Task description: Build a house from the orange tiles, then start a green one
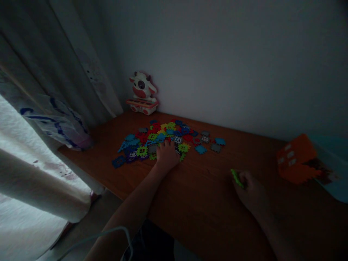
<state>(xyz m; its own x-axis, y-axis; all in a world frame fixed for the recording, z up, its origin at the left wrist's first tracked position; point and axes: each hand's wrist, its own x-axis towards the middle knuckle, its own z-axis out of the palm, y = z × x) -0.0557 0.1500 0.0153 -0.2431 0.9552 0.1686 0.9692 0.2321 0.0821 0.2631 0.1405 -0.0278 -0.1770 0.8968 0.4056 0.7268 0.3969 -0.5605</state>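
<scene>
My left hand [167, 154] reaches into the front of a pile of flat, colourful interlocking building pieces [153, 137]. Its fingers are apart and rest on the pieces, with no held piece showing. Closer to me on the right, my right hand [251, 188] is closed around a lime-green interlocking piece [237, 178], which is tilted nearly on edge. Just right of my left hand lies another lime-green window piece [184, 147]. A few blue and grey pieces, among them a light blue one [200, 149], lie loose at the pile's right side.
An orange box-like structure with window openings [295, 159] stands on the wooden table [195, 195] at the right. A cow-shaped toy keyboard [143, 94] sits against the wall. A plastic bag [62, 125] and curtains are at the left; a pale cable [108, 231] hangs in front.
</scene>
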